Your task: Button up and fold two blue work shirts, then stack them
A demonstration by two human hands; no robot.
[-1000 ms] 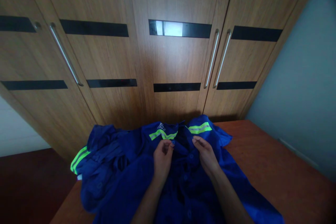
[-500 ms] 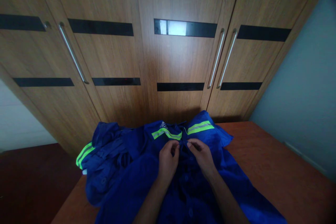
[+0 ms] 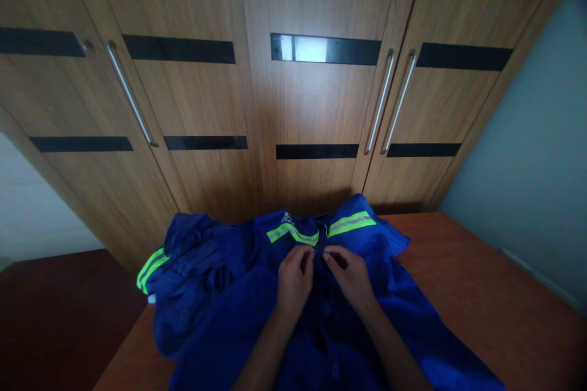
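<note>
A blue work jacket (image 3: 229, 324) with yellow-green reflective strips lies spread out, its collar end away from me. At its front opening, just below the strips, my left hand (image 3: 296, 275) pinches one fabric edge between thumb and fingers. My right hand (image 3: 349, 276) grips the facing edge in the same way, and the fingertips of both hands nearly meet. Whatever sits right between the fingertips is too small and dark to make out. Buttons show faintly on the dark front below my hands. To the left lies a crumpled blue garment (image 3: 183, 293) with its own reflective strip.
The jacket rests on a reddish-brown wooden surface (image 3: 463, 293). Behind it stands a wooden wardrobe (image 3: 316, 104) with black strips and long metal handles (image 3: 380, 104). A pale wall (image 3: 527, 165) borders the right side, and a dark red floor (image 3: 59, 311) lies at lower left.
My right hand has shifted slightly left, bringing its fingertips closer to those of my left hand at the jacket's front. The view has moved very slightly.
</note>
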